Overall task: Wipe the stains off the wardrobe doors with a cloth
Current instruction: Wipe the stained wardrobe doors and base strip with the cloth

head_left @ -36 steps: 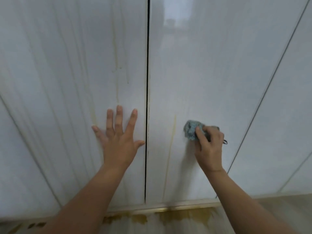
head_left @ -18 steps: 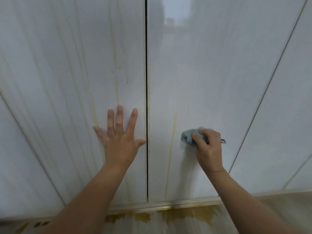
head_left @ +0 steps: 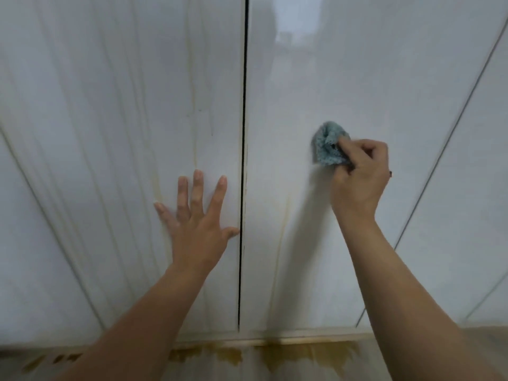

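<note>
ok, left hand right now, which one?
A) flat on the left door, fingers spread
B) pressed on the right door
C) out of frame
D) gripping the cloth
A: the left hand lies flat on the left door with fingers spread and holds nothing, while the cloth is gripped by the right hand.
</note>
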Tool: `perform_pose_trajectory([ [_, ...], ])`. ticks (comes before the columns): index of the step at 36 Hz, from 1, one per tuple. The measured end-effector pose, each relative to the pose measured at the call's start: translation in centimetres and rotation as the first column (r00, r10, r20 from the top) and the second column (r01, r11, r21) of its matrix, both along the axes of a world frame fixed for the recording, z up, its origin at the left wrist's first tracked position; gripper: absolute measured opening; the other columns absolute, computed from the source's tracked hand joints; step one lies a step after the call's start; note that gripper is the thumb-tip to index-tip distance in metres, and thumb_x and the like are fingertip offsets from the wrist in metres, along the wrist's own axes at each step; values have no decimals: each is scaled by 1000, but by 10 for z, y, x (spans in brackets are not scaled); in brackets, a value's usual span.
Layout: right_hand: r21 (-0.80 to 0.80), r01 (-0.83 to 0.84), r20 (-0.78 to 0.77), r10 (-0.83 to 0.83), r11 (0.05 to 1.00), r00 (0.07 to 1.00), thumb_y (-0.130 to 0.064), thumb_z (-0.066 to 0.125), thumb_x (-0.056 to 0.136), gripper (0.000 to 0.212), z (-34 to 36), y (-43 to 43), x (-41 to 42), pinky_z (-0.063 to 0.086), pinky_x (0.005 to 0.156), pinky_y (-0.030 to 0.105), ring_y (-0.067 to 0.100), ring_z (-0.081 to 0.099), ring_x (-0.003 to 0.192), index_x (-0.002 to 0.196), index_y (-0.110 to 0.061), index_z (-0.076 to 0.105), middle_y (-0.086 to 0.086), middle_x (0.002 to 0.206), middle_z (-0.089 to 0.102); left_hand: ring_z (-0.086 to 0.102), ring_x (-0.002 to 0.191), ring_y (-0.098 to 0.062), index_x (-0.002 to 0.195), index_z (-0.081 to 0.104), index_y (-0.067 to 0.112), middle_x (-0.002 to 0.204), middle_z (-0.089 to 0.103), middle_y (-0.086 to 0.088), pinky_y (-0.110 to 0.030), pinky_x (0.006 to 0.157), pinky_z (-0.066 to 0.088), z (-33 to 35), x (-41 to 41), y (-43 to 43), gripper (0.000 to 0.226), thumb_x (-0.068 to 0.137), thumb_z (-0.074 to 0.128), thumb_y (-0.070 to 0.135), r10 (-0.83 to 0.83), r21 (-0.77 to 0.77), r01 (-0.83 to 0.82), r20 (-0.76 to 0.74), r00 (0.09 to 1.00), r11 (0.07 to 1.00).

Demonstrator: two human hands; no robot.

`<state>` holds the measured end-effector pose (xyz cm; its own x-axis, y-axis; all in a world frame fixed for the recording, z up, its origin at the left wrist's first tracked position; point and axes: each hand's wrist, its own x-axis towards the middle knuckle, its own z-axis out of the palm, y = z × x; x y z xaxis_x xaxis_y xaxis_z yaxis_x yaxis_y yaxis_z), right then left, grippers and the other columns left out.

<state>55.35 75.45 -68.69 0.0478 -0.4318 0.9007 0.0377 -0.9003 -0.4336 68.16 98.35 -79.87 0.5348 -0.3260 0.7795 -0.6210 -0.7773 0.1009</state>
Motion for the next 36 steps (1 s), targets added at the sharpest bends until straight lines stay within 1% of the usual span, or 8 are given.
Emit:
perform_pose_trajectory([
  [4,-237,-33,-153,-4,971,988,5,52,90,37,-75,11,14,48,81,40,37,53,98,116,-6,75,22,110,56,-20,157,-29,162,-10,41,173,-8,-6,-88,107,7,1,0,2,137,65,84,63,1,15,-1,-19,1000,1000],
  [9,-432,-150,-303,13,889,953,-9,53,98,26,-105,8,4,54,64,41,37,55,93,107,-5,77,10,112,49,-18,158,-32,164,-6,38,173,-12,-8,-86,108,5,-1,-2,1,132,68,82,65,7,38,-5,-58,998,999],
  [14,-254,-20,-105,-7,967,994,2,53,87,35,-30,8,3,44,85,28,38,59,95,111,-7,77,19,107,58,-21,157,-30,162,-8,42,173,-13,-6,-86,108,1,1,1,-1,134,67,84,62,-15,9,16,-81,997,1000],
  [18,-138,-9,-65,1,990,998,10,54,85,42,-20,6,12,50,87,38,36,59,99,114,-11,77,15,109,58,-23,157,-28,162,-9,43,173,-10,-6,-86,109,2,0,2,-1,137,65,85,63,-10,7,10,-73,997,1000],
  [24,-314,-80,-244,1,946,970,-6,60,99,16,-121,18,14,52,73,45,28,54,99,110,-11,70,3,112,54,-23,157,-29,161,-13,44,171,-19,-2,-87,108,6,1,-1,2,138,66,84,63,-6,29,9,-89,996,1000],
  [29,-485,-198,-413,-24,852,910,-4,58,95,21,-123,8,8,53,55,42,37,55,90,109,-14,70,18,101,63,-25,156,-30,161,-13,43,171,-23,-3,-85,110,2,2,-1,1,136,68,84,62,-9,30,13,-133,991,999],
  [32,-414,-135,-271,20,900,962,-9,47,102,31,-75,14,5,50,73,37,36,57,90,104,-7,78,21,100,64,-26,156,-28,162,-10,42,172,-16,-4,-83,110,0,2,-1,1,134,68,82,64,-2,29,6,-128,992,1000],
  [36,-200,-70,-152,40,977,988,7,51,77,42,-29,21,13,41,88,26,31,55,98,108,-6,77,17,107,61,-27,155,-27,160,-14,45,172,-16,-2,-84,110,1,1,0,1,135,68,82,64,-9,23,12,-133,991,1000],
])
